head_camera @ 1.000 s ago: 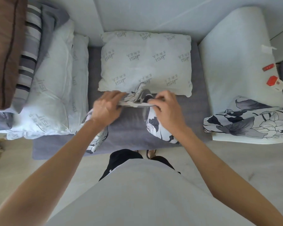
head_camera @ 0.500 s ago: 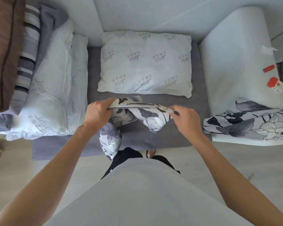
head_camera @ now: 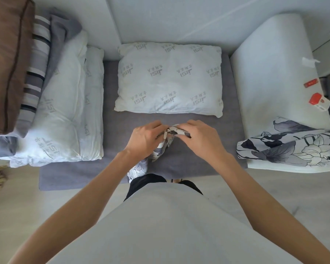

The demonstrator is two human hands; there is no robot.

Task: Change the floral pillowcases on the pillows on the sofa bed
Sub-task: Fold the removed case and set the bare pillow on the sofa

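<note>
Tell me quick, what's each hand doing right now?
Left hand: fingers grip the floral pillowcase.
Right hand: fingers pinch the same pillowcase.

Open grey strip in the middle, hemmed in on three sides

The grey sofa bed cover [head_camera: 217, 149] lies bare between the bare printed pillow [head_camera: 170, 79] at the back and the front edge, giving room on both sides of the two hands: the left hand [head_camera: 145, 138] and right hand [head_camera: 200, 138] sit close together there, bunching a floral pillowcase [head_camera: 158, 151]. Stacked pillows [head_camera: 65, 111] wall off the left; the white armrest [head_camera: 274, 82], with a second floral pillowcase [head_camera: 293, 147] draped over its front, blocks the right.
</note>
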